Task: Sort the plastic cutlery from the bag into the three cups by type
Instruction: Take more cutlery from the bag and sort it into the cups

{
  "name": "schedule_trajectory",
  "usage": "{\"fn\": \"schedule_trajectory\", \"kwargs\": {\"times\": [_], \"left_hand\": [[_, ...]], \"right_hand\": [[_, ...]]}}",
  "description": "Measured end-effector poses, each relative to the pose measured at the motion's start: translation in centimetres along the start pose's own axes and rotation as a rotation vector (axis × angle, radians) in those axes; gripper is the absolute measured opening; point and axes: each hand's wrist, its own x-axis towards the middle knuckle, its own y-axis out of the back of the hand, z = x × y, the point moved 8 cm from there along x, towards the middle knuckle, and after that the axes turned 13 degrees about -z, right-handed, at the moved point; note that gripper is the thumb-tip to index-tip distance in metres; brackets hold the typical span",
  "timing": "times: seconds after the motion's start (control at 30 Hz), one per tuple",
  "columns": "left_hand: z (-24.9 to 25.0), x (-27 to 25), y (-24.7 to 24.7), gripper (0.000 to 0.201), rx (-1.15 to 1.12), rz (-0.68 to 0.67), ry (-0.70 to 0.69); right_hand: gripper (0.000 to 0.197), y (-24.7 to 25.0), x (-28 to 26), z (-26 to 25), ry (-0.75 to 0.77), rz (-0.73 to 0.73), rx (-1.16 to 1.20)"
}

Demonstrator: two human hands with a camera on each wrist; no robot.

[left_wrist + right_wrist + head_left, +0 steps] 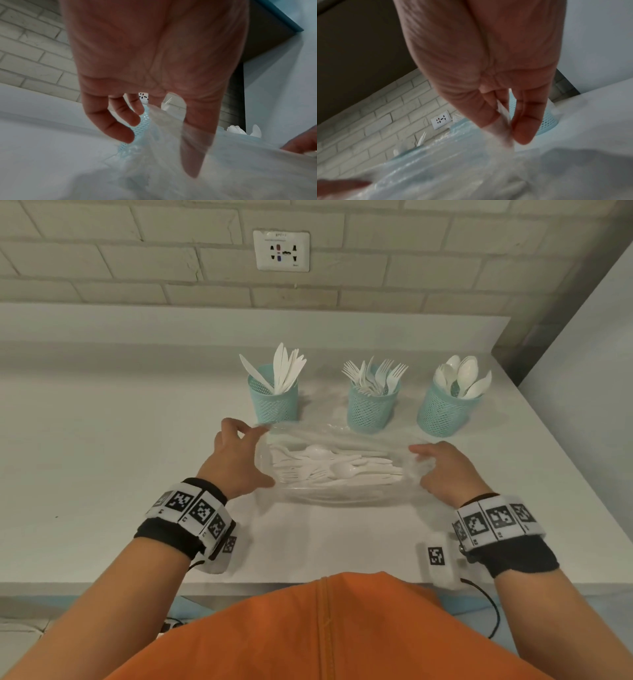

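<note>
Left hand (236,463): pinches the bag's (342,440) left edge between thumb and forefinger; the other fingers hang loosely curled.
Right hand (442,470): grips the bag's right edge, fingers curled over the film.
Bag: clear plastic, stretched between the two hands, lying on the counter (102,457).
Cutlery (329,465): a white jumble of spoons, forks and knives inside the bag, between the hands.
Cups: three teal mesh cups just beyond the hands; knife cup (273,400) past the left hand, fork cup (372,407) in the middle, spoon cup (445,410) past the right.
Left wrist view: thumb (195,148) seen blurred through the film, which the head view misses.
Right wrist view: film pinched between fingertips (524,129); blurred.
Socket (281,250): on the brick wall beyond the cups.
</note>
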Motion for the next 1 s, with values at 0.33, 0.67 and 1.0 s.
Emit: {"fn": "schedule_trajectory", "kwargs": {"times": [0.33, 0.67, 1.0], "left_hand": [[-0.4, 0.6, -2.9, 0.122, -0.059, -0.181, 0.005], [0.2, 0.5, -3.3, 0.12, -0.098, -0.194, -0.046], [0.3, 0.5, -2.5, 0.091, -0.156, -0.141, -0.074]], "right_hand": [[0.051, -5.1, 1.0, -5.9, 0.274, -0.143, -0.407], [0.062, -9.3, 2.4, -9.3, 0.373, -0.207, -0.729], [0.061, -9.0, 2.6, -10.4, 0.346, -0.317, -0.611]]}}
